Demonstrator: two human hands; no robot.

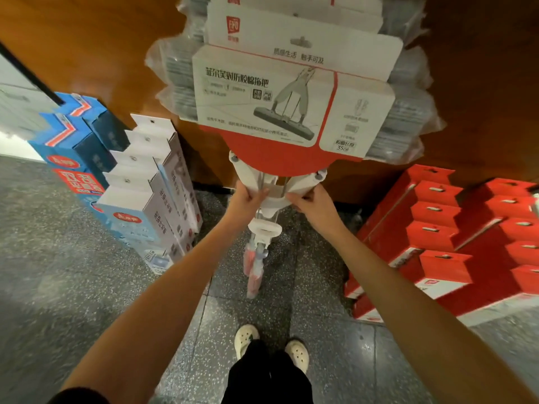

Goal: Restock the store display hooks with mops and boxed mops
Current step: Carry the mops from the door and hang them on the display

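Forearms stretch out over cream clogs [246,336] toward the display. Left hand [248,199] and right hand [312,204] each grip one side of the white wringer frame [272,196] on the front sponge mop [262,176], just under its red-and-white card sleeve [277,106].

Fingers [256,195] on both hands curl round the frame arms and clamp on the plastic, nothing else in them. The frame's centre sits between the two grips, and the mop handle [256,258] drops down from there toward the speckled floor [87,272].

The mop hangs head-up at the front of a row of identical carded mops against the wood panel wall [87,39]. The hook is hidden behind the cards, so I can't tell if the hang slot is seated.

Likely step: seating or squaring this mop on the hook. Carry the weight on the frame, not the card. Hold both sides level, push straight back, no twist. Release only once it hangs on its own. Risks: a torn slot, or shoving the row behind.

White-and-blue boxed mops [151,185] stand on the left and red boxed mops [437,228] on the right, both on the floor well apart from the hands.
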